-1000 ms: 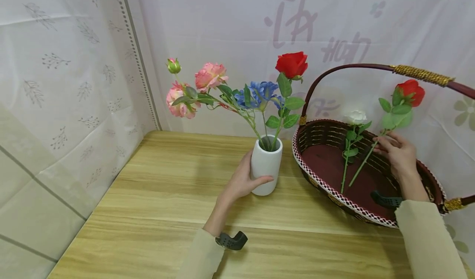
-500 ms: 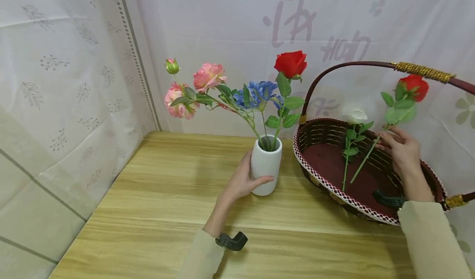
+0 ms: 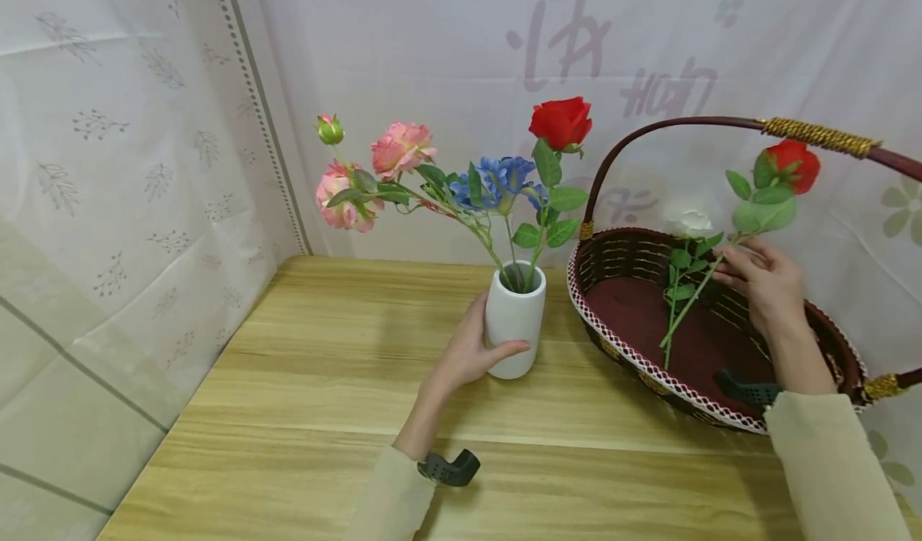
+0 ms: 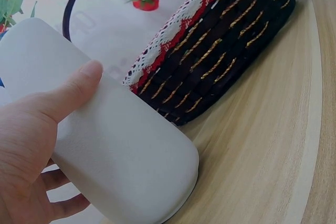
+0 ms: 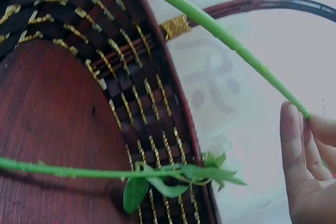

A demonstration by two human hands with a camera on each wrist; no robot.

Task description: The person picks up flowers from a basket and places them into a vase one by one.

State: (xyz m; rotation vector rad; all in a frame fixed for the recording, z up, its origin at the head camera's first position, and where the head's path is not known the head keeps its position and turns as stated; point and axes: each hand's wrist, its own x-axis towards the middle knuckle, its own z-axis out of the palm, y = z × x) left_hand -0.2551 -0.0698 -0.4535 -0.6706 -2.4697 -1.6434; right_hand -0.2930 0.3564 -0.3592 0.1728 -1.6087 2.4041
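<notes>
My left hand (image 3: 468, 349) grips the white vase (image 3: 515, 317), its thumb across the front; the left wrist view shows fingers wrapped behind the vase. The vase stands upright on the wooden table and holds pink flowers (image 3: 402, 150), a blue flower (image 3: 497, 182) and a red rose (image 3: 561, 123). Over the basket, my right hand (image 3: 771, 281) pinches the green stem of another red rose (image 3: 795, 165), bloom up and stem slanting down to the left. A white rose (image 3: 691, 222) leans in the basket against its far rim, its stem (image 5: 84, 171) along the inside.
The dark woven basket (image 3: 627, 357) with white-and-red lace trim stands to the vase's right. Its tall arched handle (image 3: 670, 127) rises behind and over the right hand. Patterned white cloth (image 3: 446, 37) hangs behind the wooden table (image 3: 324, 381).
The right hand and its red rose shift slightly right, then back left; the stem's lower end now crosses the white rose's stem in the head view. The left hand stays on the vase.
</notes>
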